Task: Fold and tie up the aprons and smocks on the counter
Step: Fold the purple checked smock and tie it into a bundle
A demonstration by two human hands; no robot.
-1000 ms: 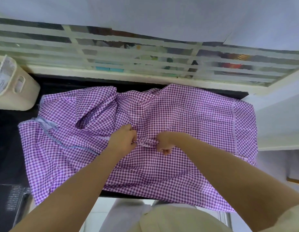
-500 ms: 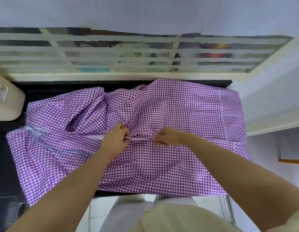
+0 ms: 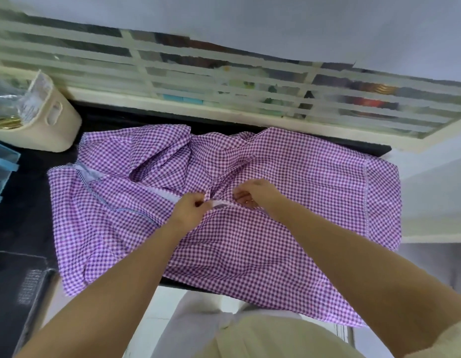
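With our left hand [image 3: 190,210] and right hand [image 3: 255,193] each pinching the thin tie [image 3: 220,202] over the checked smock [image 3: 314,208] spread on the dark surface [image 3: 20,210], we risk dragging its overhanging hem off if we tug hard.

Both bare forearms reach up from the bottom corners of the frame and converge near its centre. The left hand [image 3: 190,210] is curled, its thumb and fingers pinching one end of a thin cloth strap [image 3: 221,202]. The right hand [image 3: 257,193], just right of it and slightly higher, curls its fingers round the strap's other end.
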